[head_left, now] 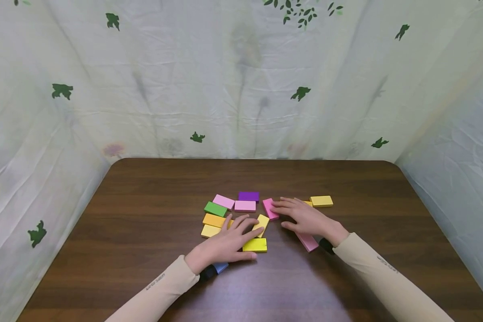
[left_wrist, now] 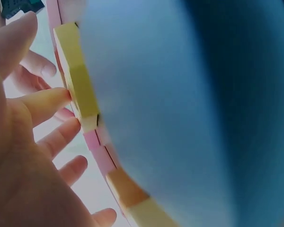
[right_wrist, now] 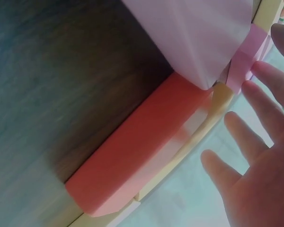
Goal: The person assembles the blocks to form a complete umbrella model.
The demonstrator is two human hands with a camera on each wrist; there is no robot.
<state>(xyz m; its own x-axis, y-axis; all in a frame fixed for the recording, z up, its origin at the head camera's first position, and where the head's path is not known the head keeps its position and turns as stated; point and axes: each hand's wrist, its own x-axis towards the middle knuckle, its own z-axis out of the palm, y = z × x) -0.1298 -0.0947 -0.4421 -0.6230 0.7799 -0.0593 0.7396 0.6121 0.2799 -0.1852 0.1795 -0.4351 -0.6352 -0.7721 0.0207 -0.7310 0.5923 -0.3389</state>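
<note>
Flat coloured blocks lie on a brown wooden table. My left hand [head_left: 231,240] is spread over the left group, its fingertips at a tilted pale yellow block [head_left: 261,225]. A bright yellow block [head_left: 255,245] lies beside its thumb, and a blue block [head_left: 221,267] is partly hidden under the wrist. Near the middle, my right hand [head_left: 306,218] reaches its fingertips to a bright pink block [head_left: 270,209]. Under its palm a longer pink block [head_left: 308,242] shows in part. A red block [right_wrist: 137,146] is visible in the right wrist view. Neither hand grips anything.
Purple [head_left: 248,196], light pink [head_left: 245,206], green [head_left: 215,209] and orange blocks [head_left: 213,220] form a curve at the left. Another yellow block [head_left: 321,201] lies beyond the right hand. A patterned white cloth [head_left: 209,80] hangs behind the table [head_left: 145,250].
</note>
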